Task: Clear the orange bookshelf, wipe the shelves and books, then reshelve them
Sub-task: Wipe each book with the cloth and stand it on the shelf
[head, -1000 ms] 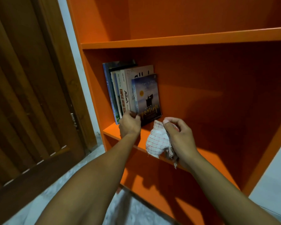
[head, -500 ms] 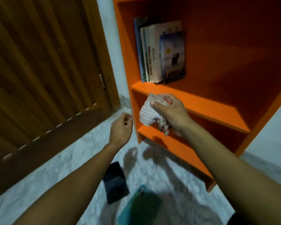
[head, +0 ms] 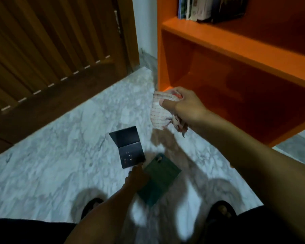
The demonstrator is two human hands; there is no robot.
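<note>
Dropping from the shelved books [head: 209, 9] toward the dark book [head: 128, 148] and green book [head: 157, 180] before the orange bookshelf [head: 236, 50], the blurred left hand [head: 136, 176] seemingly reaches loose-fingered for another to reshelve, while the right hand [head: 185, 106] pinches the cloth [head: 158, 111].

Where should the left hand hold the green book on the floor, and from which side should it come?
Probably the near left long edge of the green book. It lies flat on the marble floor, and the left hand is already beside that edge. Slide the fingers under and press the thumb on the cover.
</note>
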